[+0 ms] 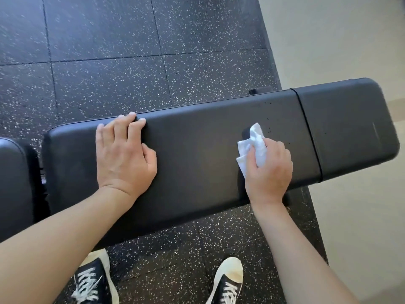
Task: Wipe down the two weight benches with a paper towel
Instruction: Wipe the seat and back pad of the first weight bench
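Observation:
A black padded weight bench (197, 150) lies across the view from left to right, with a seam near its right end. My left hand (125, 154) rests flat on the pad's left part, fingertips curling over the far edge. My right hand (269, 170) grips a crumpled white paper towel (252, 145) and holds it against the pad just left of the seam. Small dark specks dot the pad near the towel. Another black pad (13, 183) shows at the left edge, separated from the long pad by a gap.
The floor (109, 62) is dark rubber tile with white flecks. A pale wall or floor strip (350, 40) runs along the right side. My two black-and-white sneakers (228, 284) stand on the floor in front of the bench.

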